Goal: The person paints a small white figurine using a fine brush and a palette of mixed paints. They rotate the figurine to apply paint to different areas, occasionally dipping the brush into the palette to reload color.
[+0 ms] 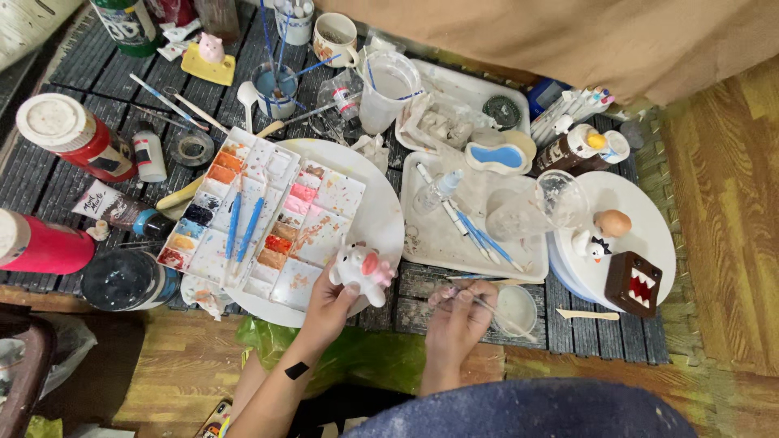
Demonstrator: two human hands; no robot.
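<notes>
- Head view: your left hand (329,307) is wrapped around a small white figurine (363,272) with pink patches, holding it up over the near rim of the round white plate (381,212).
- Your right hand (458,312) pinches a thin brush (497,308), whose tip reaches over a small round cup (516,308) of pale liquid just beside the hand.
- On the plate lies a white well palette (264,219); its compartments hold orange, pink, red, yellow and dark paint, and two blue-handled brushes (242,227) rest across it.
- A white tray (438,235) to the right carries more brushes, a small bottle and a clear glass (535,209) (what the glass holds cannot be told).
- Farther back stands a clear jug (388,88) with brushes in it, and a blue-rimmed cup (274,88) of bluish water.
- At the right, a stack of white plates (649,219) bears a brown square figure (633,282) near the table's edge.
- Red jars (69,134) crowd the left edge; the little open room lies along the near edge, between your two hands.
</notes>
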